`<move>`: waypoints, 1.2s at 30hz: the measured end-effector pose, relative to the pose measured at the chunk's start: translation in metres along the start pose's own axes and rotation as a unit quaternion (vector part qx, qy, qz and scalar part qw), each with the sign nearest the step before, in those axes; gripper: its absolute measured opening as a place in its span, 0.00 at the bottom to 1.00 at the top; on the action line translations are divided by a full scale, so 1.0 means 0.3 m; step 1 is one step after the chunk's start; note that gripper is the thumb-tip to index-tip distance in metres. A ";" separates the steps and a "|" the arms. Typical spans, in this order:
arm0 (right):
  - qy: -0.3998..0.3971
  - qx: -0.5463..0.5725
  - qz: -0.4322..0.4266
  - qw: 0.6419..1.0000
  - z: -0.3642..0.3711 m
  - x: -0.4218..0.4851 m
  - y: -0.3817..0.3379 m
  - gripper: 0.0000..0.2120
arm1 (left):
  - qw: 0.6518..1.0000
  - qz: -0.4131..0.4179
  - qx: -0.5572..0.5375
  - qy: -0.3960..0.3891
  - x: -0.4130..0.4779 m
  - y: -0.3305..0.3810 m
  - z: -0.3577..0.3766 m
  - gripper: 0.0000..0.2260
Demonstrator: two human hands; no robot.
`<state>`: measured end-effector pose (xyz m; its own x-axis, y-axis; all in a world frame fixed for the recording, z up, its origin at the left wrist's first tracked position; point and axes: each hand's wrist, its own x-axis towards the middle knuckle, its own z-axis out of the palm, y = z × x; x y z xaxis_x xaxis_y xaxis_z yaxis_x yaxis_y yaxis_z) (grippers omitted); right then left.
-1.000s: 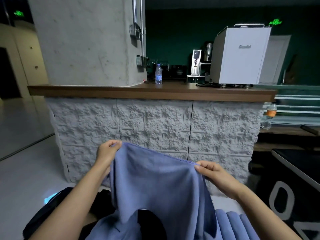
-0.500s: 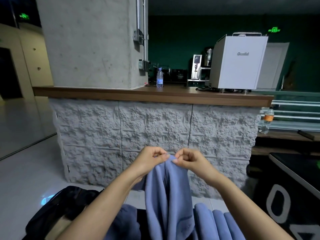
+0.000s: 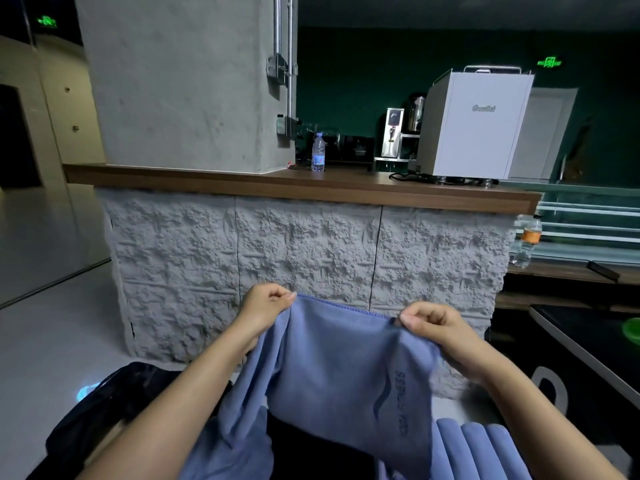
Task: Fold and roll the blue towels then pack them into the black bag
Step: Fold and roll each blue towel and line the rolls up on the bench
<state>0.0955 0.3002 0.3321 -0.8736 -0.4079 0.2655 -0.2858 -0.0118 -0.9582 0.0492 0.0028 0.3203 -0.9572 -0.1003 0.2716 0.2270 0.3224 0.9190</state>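
A blue towel (image 3: 332,372) hangs in front of me, held up by its stitched top edge. My left hand (image 3: 266,306) pinches the left end of that edge, and my right hand (image 3: 429,323) pinches the right end. A dark printed logo runs down the towel's right side. Below right lie several rolled blue towels (image 3: 485,448) side by side. The black bag (image 3: 114,407) sits on the floor at lower left, partly hidden by my left forearm.
A rough stone counter (image 3: 304,258) with a wooden top stands just beyond the towel. On it are a water bottle (image 3: 318,156) and a white machine (image 3: 474,129). A dark table edge (image 3: 581,348) runs along the right. Pale floor (image 3: 52,334) lies to the left.
Half a second ago my hands were together at the towel's top edge. They have moved apart, spreading the folded towel flat between them.
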 end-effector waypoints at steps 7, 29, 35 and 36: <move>-0.020 -0.125 -0.020 0.992 0.147 0.055 -0.094 0.09 | 0.998 0.032 -0.040 -0.037 -0.011 0.022 0.079 0.10; 0.172 -0.251 -0.011 0.952 0.062 0.129 0.179 0.11 | 0.936 -0.176 -0.274 -0.136 -0.055 -0.100 -0.055 0.15; 0.198 -0.179 -0.069 0.961 0.096 0.085 0.121 0.08 | 0.928 -0.151 -0.336 -0.051 -0.052 -0.036 0.043 0.07; 0.179 -0.163 -0.063 0.968 0.112 0.077 0.098 0.08 | 0.935 -0.146 -0.319 -0.046 -0.054 -0.028 0.059 0.06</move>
<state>0.0801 0.2596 0.3065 -0.8880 -0.0789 0.4531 -0.4564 0.2726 -0.8470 0.0596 0.0183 0.3030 -0.9998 -0.0062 -0.0171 -0.0140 -0.3356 0.9419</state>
